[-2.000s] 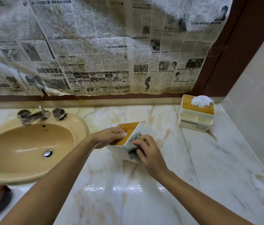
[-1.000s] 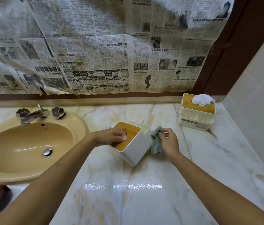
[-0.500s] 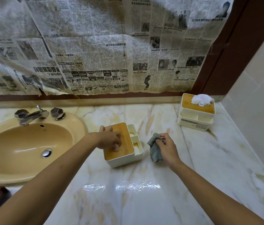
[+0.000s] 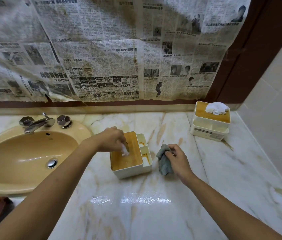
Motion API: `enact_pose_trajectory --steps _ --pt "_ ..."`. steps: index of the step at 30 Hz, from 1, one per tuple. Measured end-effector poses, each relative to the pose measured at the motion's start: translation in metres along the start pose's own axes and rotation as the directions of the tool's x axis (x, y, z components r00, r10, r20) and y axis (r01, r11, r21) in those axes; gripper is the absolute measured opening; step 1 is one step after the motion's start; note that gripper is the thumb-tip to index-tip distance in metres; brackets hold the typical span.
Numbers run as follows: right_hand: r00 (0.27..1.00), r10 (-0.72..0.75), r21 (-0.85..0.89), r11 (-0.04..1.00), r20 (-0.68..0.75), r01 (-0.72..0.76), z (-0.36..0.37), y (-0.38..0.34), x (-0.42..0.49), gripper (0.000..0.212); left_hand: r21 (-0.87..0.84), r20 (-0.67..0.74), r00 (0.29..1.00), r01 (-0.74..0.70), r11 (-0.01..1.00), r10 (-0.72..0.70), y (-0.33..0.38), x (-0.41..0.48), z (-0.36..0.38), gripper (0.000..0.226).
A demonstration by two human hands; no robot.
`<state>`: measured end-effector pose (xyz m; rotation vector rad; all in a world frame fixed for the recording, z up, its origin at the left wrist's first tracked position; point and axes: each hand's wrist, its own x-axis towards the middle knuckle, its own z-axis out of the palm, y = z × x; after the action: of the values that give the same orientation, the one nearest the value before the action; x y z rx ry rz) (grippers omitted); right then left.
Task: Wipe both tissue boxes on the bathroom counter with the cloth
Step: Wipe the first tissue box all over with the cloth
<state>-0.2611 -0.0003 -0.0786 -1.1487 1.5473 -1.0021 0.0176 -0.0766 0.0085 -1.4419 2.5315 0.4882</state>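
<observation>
Left hand [image 4: 112,139]: pinching tissue [image 4: 124,151] over near tissue box [image 4: 131,170].
Right hand [image 4: 176,158]: gripping cloth [image 4: 164,163], just right of it.
Far tissue box [image 4: 209,129]: far right corner, well apart.

The marble counter [image 4: 136,215] bears near tissue box [image 4: 130,172], far tissue box [image 4: 209,131], basin [image 4: 24,163].

Near tissue box [image 4: 133,172], upright
Left fingers [image 4: 122,144] pinch its tissue [image 4: 125,151]; right fingers [image 4: 168,152] beside it grip the cloth [image 4: 164,166]
</observation>
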Motion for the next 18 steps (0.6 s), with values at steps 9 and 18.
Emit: enact_pose_trajectory --steps 9,18 --pt "1.0 -0.008 0.025 1.0 0.019 0.007 -0.003 0.003 -0.001 0.015 0.171 -0.261 0.954 0.197 0.965 -0.148 0.019 -0.005 0.002 0.014" --pt "1.0 -0.013 0.019 1.0 0.015 0.012 -0.006 0.001 0.005 0.015 0.024 -0.416 0.876 0.279 0.96 -0.244 0.05 0.01 0.006 0.024"
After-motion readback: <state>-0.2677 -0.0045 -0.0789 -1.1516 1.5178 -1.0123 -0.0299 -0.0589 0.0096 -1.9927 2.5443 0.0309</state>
